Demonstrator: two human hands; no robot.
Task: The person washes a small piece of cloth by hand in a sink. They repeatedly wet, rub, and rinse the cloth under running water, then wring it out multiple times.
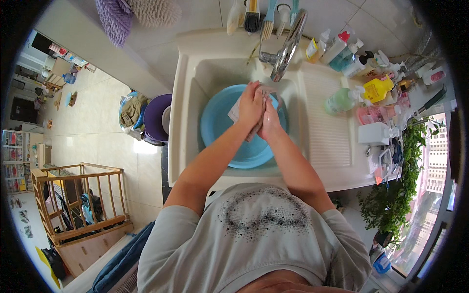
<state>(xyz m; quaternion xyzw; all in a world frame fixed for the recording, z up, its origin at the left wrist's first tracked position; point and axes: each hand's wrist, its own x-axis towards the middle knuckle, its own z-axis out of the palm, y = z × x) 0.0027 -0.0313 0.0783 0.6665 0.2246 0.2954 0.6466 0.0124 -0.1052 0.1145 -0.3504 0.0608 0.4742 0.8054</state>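
A pinkish-grey cloth [235, 111] is pressed between my two hands above a light blue plastic basin [216, 146]. My left hand [252, 106] lies over the cloth from the left side, fingers pointing up towards the faucet. Against its right side my right hand [270, 119] grips the same cloth, with its fingers partly hidden. Folds of the cloth show above and below both hands. The basin holds water and stands in a cream sink [298, 143]. A chrome faucet [289, 45] rises behind the basin, just above my hands.
Pump and squeeze bottles, among them a green one [339, 100] and a yellow one [378, 89], crowd the right ledge beyond a ribbed washboard [328, 128]. Brushes [252, 20] hang behind the faucet. Left of the sink stand a purple bucket [155, 117] and a laundry basket [122, 113].
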